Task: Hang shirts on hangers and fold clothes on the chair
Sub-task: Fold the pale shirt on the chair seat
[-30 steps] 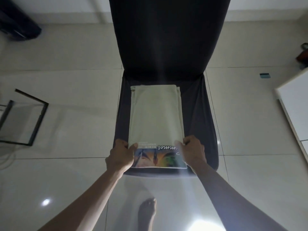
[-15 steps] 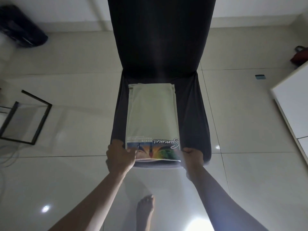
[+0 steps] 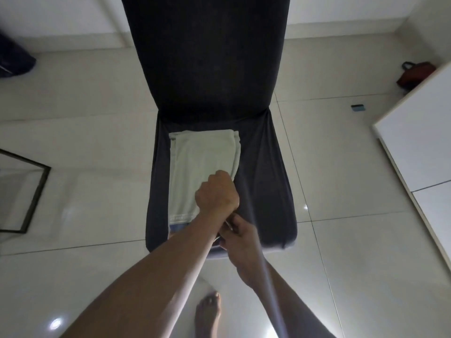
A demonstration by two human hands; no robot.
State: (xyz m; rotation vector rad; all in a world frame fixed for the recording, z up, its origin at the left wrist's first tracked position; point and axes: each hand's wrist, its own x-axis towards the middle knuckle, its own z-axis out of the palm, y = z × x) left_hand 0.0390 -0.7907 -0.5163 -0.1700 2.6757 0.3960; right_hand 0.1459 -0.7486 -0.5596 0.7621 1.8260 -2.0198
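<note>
The folded pale green T-shirt [image 3: 200,167] lay on the dark chair [image 3: 263,181] seat, long axis running straight away from both hands toward the backrest. Left hand [image 3: 217,193], fingers curled, rested on it; right hand [image 3: 240,236] pinched its near corner.

No text can be read here. The printed strip at the near edge of the folded shirt [image 3: 195,164] is mostly hidden behind the left forearm [image 3: 185,254].
</note>
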